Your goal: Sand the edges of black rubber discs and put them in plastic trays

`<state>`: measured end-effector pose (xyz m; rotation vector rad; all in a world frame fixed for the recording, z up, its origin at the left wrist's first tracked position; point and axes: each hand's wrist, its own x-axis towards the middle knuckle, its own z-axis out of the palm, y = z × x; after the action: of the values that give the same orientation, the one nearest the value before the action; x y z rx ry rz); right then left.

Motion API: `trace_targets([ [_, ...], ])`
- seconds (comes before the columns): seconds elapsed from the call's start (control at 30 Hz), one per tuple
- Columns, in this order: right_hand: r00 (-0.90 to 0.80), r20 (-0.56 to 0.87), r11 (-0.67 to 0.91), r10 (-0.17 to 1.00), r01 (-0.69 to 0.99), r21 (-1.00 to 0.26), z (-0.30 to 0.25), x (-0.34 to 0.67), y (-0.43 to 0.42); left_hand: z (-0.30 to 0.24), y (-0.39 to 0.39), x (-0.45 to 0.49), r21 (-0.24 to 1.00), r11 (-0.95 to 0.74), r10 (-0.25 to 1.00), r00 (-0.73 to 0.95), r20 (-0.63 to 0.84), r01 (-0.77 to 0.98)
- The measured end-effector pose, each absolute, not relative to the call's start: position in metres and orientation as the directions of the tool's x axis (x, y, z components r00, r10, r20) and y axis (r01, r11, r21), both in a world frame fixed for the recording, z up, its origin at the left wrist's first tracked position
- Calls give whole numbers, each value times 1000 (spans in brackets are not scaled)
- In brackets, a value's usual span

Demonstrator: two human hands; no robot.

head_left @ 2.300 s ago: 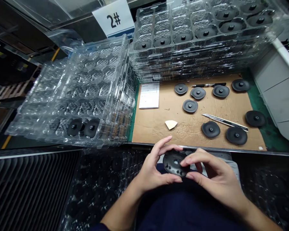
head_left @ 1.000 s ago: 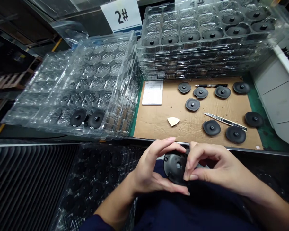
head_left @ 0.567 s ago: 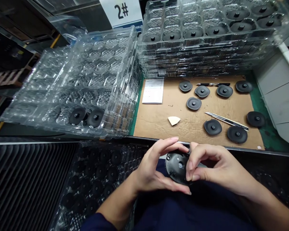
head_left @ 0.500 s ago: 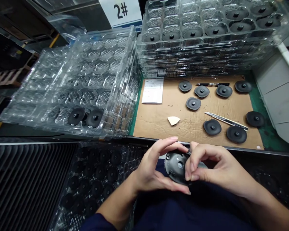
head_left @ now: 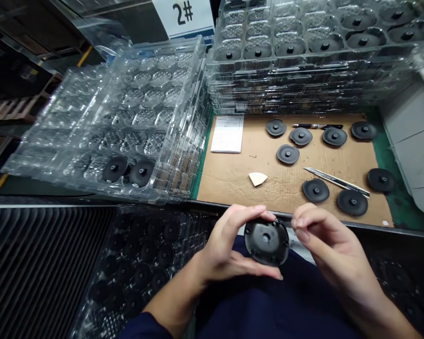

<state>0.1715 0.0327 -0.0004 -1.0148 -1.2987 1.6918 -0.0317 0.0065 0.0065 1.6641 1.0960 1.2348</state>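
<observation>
While in the left hand [head_left: 219, 252] alone, a black disc [head_left: 266, 242]

The left hand [head_left: 221, 249] is curving in a firm hold, its fingers arching across the far side and its thumb stretching along the near side. The left forearm [head_left: 169, 301] is slanting up from a dark sleeve [head_left: 144, 327]. The right hand [head_left: 325, 233] is hovering just right, fingers loosely curled, while the right forearm [head_left: 371, 294] is angling in from the near right.
</observation>
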Motion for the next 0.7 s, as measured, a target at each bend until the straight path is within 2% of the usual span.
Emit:
trace_targets([
  [0.17,-457,-140,-138,878,38,-990,-15,182,34,22,5,-57,942,-233,949,269,166,243],
  [0.23,-444,-160,-128,881,102,-987,-28,188,37,43,1,-88,904,-186,970,218,107,384],
  [0.27,-424,-163,-121,891,124,-985,-36,190,39,55,-1,-108,854,-161,986,128,112,495],
  [0.3,-398,-161,-115,903,136,-984,-44,192,42,69,-3,-131,775,-121,983,-34,180,620],
  [0.33,-370,-159,-115,915,138,-984,-52,194,43,83,-4,-156,655,-32,920,-233,314,755],
  [0.37,-344,-160,-120,925,134,-984,-59,194,45,95,-4,-181,508,132,809,-388,441,851],
  [0.43,-312,-166,-131,935,130,-983,-71,194,47,111,-1,-234,211,434,738,-480,475,876],
  [0.57,-330,-171,-121,928,167,-978,-79,188,47,104,17,-321,113,547,753,-547,365,829],
  [0.63,-381,-166,-94,910,201,-975,-74,182,47,89,24,-344,107,540,789,-546,281,835],
  [0.7,-438,-165,-65,884,234,-970,-67,175,47,75,23,-349,100,506,816,-513,265,857],
])
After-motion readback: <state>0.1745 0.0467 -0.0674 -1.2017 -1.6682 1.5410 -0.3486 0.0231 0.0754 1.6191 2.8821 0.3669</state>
